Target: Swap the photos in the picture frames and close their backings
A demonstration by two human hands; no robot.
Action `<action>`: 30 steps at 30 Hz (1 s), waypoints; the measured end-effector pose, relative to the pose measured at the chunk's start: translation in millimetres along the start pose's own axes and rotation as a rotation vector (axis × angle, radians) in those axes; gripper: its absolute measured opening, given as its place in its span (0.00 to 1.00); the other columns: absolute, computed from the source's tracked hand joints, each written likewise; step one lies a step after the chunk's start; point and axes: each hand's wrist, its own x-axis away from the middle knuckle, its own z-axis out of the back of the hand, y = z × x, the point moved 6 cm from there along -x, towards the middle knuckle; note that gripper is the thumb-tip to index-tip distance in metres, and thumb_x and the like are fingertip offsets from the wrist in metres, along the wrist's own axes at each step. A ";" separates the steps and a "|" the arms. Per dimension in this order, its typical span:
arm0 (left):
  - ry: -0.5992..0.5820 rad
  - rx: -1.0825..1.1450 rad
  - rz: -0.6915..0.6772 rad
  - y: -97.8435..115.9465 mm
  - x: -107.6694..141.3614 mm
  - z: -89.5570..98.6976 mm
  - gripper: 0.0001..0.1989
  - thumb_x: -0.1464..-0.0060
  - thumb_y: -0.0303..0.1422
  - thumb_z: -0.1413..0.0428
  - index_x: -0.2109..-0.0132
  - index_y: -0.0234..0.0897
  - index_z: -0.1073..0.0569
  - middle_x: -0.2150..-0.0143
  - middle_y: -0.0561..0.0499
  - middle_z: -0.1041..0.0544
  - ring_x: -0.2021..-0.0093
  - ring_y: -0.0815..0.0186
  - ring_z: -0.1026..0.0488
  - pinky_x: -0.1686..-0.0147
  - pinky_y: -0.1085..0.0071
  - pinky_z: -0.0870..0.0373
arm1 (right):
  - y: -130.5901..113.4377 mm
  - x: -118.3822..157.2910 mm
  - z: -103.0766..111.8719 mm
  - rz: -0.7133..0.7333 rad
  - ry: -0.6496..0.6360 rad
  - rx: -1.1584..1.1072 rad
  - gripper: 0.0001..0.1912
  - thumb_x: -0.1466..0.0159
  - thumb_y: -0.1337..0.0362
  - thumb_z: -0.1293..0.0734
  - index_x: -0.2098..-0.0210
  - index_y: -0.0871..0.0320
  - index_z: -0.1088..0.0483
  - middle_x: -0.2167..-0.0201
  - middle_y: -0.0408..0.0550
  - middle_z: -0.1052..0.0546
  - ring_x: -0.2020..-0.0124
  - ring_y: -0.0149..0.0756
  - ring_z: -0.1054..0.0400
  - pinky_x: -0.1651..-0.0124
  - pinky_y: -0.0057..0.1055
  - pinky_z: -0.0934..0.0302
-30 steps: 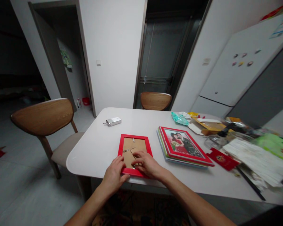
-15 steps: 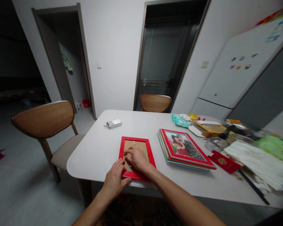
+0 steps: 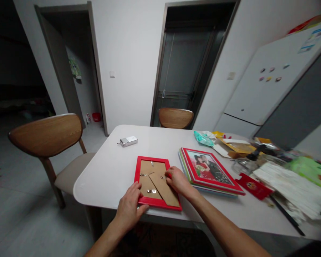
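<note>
A red picture frame (image 3: 160, 203) lies face down on the white table, its brown backing board (image 3: 149, 184) and folded stand flap facing up. Small metal clips sit along the backing's edges. My left hand (image 3: 130, 203) holds the frame's lower left corner, fingers along the left side and thumb at the bottom edge. At the right side, my right hand (image 3: 178, 181) has its fingers bent together over the rim, fingertips at the right clip (image 3: 163, 177) and partly hiding it. To the right is a stack of picture frames (image 3: 211, 171), the top one red with a photo in it.
A small silver-and-white device (image 3: 128, 141) lies at the table's back left. Clear packaging, a red card (image 3: 255, 185), white sheets (image 3: 289, 189) and a black strip (image 3: 287, 214) crowd the right side. Wooden chairs stand left (image 3: 46, 137) and behind (image 3: 176, 118).
My right hand has moved right, from the left clip across the backing to the right clip, uncovering the stand flap and bottom clip. My left hand stays at the frame's corner.
</note>
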 end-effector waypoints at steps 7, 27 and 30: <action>-0.005 0.024 -0.017 2.1 3.0 1.6 0.09 0.58 0.30 0.43 0.67 0.38 0.35 0.50 0.43 0.33 0.45 0.57 0.42 0.49 0.58 0.42 | -1.4 -4.3 -3.2 -0.057 0.054 0.096 0.11 0.44 0.67 0.43 0.69 0.61 0.30 0.66 0.53 0.31 0.66 0.33 0.39 0.65 0.25 0.50; -0.052 0.057 0.006 7.1 0.4 -4.7 0.10 0.59 0.29 0.43 0.67 0.37 0.35 0.48 0.43 0.34 0.44 0.57 0.44 0.48 0.57 0.43 | -22.4 -31.4 -5.8 -0.047 0.146 -0.062 0.18 0.44 0.64 0.43 0.55 0.62 0.34 0.61 0.52 0.30 0.58 0.36 0.39 0.56 0.29 0.49; -0.045 0.073 0.005 6.7 0.4 -4.7 0.10 0.60 0.29 0.43 0.67 0.38 0.34 0.48 0.44 0.34 0.44 0.57 0.44 0.48 0.57 0.43 | -25.0 -0.6 1.3 0.020 0.063 -0.090 0.18 0.45 0.59 0.41 0.58 0.61 0.32 0.64 0.52 0.29 0.61 0.36 0.38 0.59 0.28 0.48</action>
